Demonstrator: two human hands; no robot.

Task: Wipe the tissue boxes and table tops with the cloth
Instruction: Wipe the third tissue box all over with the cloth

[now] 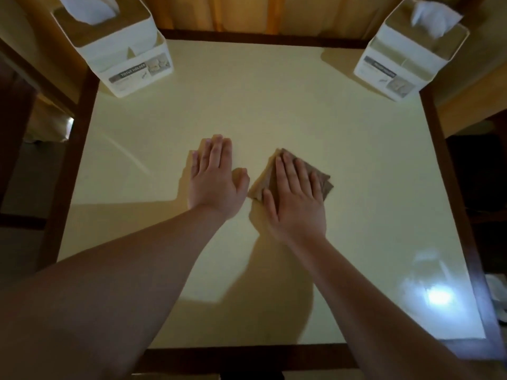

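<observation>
Folded brown cloth (296, 175), flat on table (356, 160)

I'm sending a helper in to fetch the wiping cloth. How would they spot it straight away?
Start at the square cream table top with its dark wooden border. Near its middle lie two flat hands; the folded brown cloth is under the right hand. It is the only dark, soft thing there, far from the two white corner tissue boxes.

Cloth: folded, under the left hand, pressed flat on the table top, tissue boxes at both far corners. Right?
Not quite. The head view shows the cloth under the right hand; the left hand lies flat on the bare table top. The rest holds.
</observation>
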